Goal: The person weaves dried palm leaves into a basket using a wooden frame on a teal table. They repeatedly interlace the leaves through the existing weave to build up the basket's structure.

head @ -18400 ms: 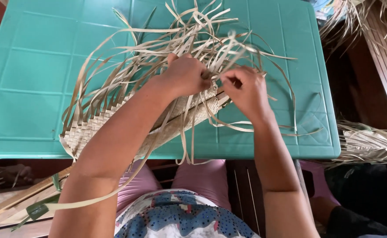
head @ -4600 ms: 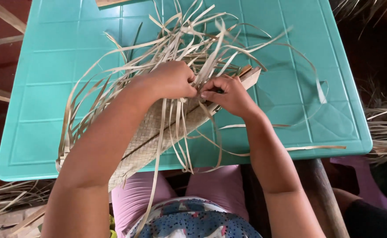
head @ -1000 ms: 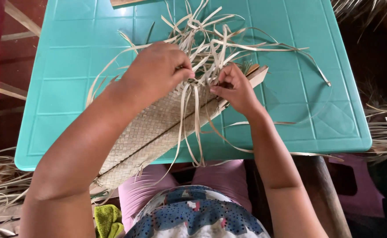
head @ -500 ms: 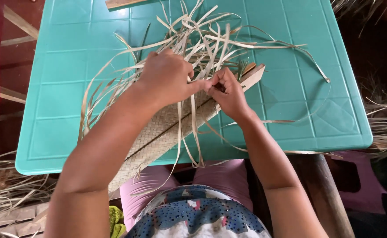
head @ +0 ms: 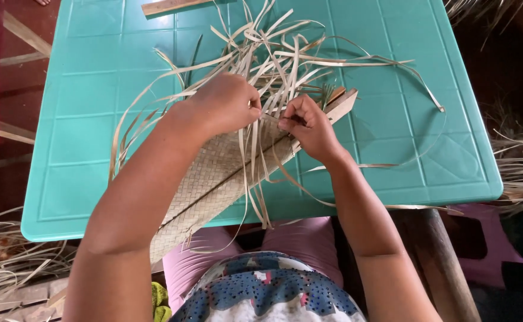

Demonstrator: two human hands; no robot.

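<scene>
The woven mat [head: 213,179] lies slanted across the near edge of the teal table [head: 82,149], its lower end hanging off toward your lap, with a wooden stick [head: 339,106] along its upper edge. Loose pale strips [head: 285,59] fan out from its far end. Your left hand [head: 225,104] is curled over those strips, pinching them. Your right hand [head: 309,125] grips a strip just beside it, fingers closed.

Just one view here: a head cam looking pretty much straight down, close over the table [head: 94,179], with the wearer's lap at the bottom edge. Floor at the sides is dim, probably straw-littered.
</scene>
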